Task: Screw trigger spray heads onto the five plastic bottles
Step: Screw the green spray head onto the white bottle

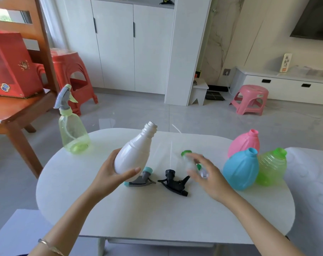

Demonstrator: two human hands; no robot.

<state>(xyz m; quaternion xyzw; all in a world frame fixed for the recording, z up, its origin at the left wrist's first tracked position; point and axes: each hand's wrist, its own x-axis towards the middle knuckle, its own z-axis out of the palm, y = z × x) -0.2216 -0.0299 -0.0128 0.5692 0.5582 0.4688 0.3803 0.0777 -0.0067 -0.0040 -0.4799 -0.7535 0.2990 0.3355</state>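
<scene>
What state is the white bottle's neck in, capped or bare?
Bare. The white bottle, tilted in the left hand, shows exposed threads, nothing screwed on.

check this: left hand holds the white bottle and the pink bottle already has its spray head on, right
Not quite. The left hand holds the white bottle, but the head view shows the pink bottle bare-necked; the yellow-green bottle has the spray head on.
</scene>
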